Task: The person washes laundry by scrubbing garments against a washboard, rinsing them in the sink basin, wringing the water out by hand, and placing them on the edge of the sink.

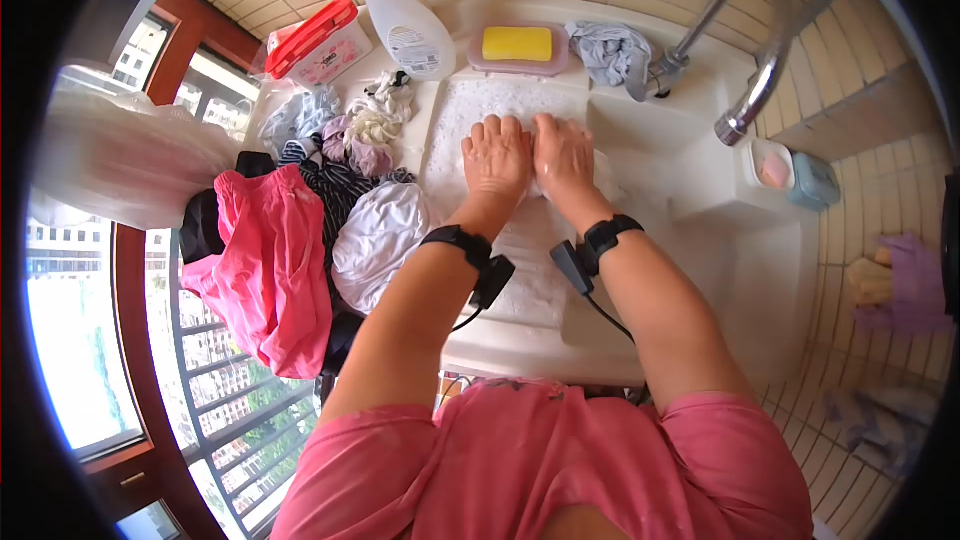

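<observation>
My left hand (497, 162) and my right hand (563, 155) are side by side over the soapy washboard section (515, 95) of a white sink. Both have their fingers curled and pressed down on what looks like a wet white cloth (607, 178). Suds and the pale surface make its outline hard to follow, and my hands cover part of it. Left of my left forearm lies a bunched white garment (385, 245), next to pink shorts (270, 260) and a black-and-white striped garment (340, 190).
Along the back ledge stand a spray bottle (410, 25), a red-lidded box (318, 45), a yellow sponge (517, 43) in a pink dish and a grey rag (610, 52). A curved faucet (775, 50) overhangs the basin (740, 270) at right, near a soap holder (772, 165).
</observation>
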Available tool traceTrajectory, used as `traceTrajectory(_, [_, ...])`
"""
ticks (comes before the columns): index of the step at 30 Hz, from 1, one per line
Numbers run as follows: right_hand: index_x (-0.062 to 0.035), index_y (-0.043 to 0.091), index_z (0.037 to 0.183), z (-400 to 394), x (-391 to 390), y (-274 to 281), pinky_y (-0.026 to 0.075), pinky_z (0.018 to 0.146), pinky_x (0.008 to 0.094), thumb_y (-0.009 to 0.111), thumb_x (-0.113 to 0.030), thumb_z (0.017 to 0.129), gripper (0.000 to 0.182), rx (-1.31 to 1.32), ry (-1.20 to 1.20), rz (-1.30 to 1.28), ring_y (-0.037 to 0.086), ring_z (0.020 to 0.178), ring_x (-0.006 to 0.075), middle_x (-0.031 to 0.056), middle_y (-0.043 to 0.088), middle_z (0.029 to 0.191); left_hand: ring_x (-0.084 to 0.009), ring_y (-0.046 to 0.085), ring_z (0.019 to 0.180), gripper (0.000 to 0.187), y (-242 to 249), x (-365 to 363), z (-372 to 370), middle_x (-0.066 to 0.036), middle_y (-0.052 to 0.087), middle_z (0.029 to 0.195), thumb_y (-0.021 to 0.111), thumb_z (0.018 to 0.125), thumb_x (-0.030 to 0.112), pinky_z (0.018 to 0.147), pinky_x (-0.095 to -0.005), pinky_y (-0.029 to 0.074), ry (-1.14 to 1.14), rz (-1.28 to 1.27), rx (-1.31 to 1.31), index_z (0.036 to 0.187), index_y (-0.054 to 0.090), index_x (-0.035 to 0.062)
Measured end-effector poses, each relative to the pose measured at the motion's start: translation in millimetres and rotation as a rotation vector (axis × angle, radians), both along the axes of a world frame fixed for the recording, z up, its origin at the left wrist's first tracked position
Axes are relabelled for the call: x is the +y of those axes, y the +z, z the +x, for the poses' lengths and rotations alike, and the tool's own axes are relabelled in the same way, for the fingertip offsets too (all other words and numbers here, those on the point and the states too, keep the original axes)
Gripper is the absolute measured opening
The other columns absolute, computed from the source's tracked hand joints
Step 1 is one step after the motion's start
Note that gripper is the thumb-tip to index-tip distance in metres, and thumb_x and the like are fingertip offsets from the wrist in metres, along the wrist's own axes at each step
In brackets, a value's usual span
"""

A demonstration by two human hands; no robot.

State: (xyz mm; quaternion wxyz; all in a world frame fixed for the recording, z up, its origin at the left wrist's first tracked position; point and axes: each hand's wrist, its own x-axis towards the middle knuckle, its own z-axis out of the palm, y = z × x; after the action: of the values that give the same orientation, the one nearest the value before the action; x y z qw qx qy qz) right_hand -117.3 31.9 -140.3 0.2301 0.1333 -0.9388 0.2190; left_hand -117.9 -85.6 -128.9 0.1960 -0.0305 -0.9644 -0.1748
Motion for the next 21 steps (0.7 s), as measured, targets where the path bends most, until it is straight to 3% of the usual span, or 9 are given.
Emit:
traceTrajectory(5, [-0.0083,0.063,0.113,105,24,-6,0.044,0.078,0.0465,0.055,-0.017,0.090,0.025,-0.049,0.245,-0.115,0.062,0.088,0.0301,0.0115,0.068,0.091,-0.0329,0.055,0.094,0.009,8,-14,108,-0.010,0.059,0.096,0.057,0.086,0.019,0.081,-0.0458,0.043,-0.359,-0.095,-0.204,0.090,0.059,0.0115])
traceTrajectory(6, [-0.0084,0.064,0.112,120,24,0,0.044,0.077,0.0466,0.055,-0.017,0.090,0.026,-0.087,0.237,-0.167,0.063,0.085,0.0306,0.0116,0.068,0.090,-0.0329,0.055,0.094,0.009,8,-14,104,-0.010,0.059,0.096,0.057,0.086,0.019,0.081,-0.0458,0.043,-0.359,-0.096,-0.210,0.090,0.059,0.0115])
traceTrajectory(9, [-0.0084,0.064,0.108,63,23,-9,0.044,0.076,0.0468,0.055,-0.015,0.089,0.022,-0.056,0.134,-0.089,0.063,0.084,0.0309,0.0117,0.069,0.088,-0.0334,0.054,0.092,0.011,0,-5,61,-0.012,0.057,0.092,0.054,0.085,0.017,0.080,-0.0464,0.043,-0.397,-0.083,-0.158,0.094,0.057,0.0099])
traceTrajectory(11, [-0.0087,0.062,0.104,1,19,-7,0.043,0.077,0.0482,0.054,-0.014,0.088,0.018,0.002,-0.033,-0.079,0.062,0.082,0.0332,0.0104,0.067,0.082,-0.0338,0.055,0.094,0.013,3,9,5,-0.012,0.059,0.096,0.054,0.090,0.021,0.082,-0.0468,0.042,-0.210,-0.136,-0.090,0.095,0.057,0.0089])
traceTrajectory(13, [-0.0095,0.062,0.105,-28,18,-4,0.042,0.077,0.0491,0.053,-0.013,0.089,0.019,-0.013,-0.121,-0.134,0.061,0.083,0.0337,0.0101,0.066,0.082,-0.0333,0.056,0.099,0.019,4,24,-32,-0.011,0.061,0.101,0.052,0.097,0.026,0.086,-0.0464,0.042,-0.021,-0.029,-0.062,0.094,0.060,0.0093])
traceTrajectory(17, [-0.0089,0.062,0.108,26,25,3,0.042,0.077,0.0458,0.053,-0.012,0.090,0.020,0.010,0.106,-0.115,0.060,0.088,0.0310,0.0109,0.067,0.092,-0.0319,0.055,0.101,0.015,1,10,17,-0.010,0.061,0.102,0.057,0.089,0.024,0.087,-0.0461,0.042,-0.197,-0.111,-0.230,0.095,0.062,0.0117])
traceTrajectory(19, [-0.0077,0.062,0.112,79,36,-14,0.043,0.076,0.0449,0.058,-0.012,0.087,0.026,-0.012,0.258,-0.148,0.062,0.083,0.0287,0.0101,0.066,0.088,-0.0315,0.055,0.096,0.012,-5,-5,75,-0.008,0.060,0.098,0.056,0.086,0.021,0.084,-0.0469,0.042,-0.356,-0.141,-0.228,0.093,0.061,0.0125])
traceTrajectory(21, [-0.0073,0.063,0.109,89,31,-9,0.043,0.075,0.0457,0.057,-0.015,0.088,0.023,-0.066,0.235,-0.227,0.063,0.081,0.0295,0.0109,0.066,0.087,-0.0313,0.055,0.093,0.013,-3,-9,81,-0.008,0.060,0.096,0.054,0.087,0.021,0.082,-0.0468,0.042,-0.413,-0.099,-0.253,0.094,0.060,0.0117])
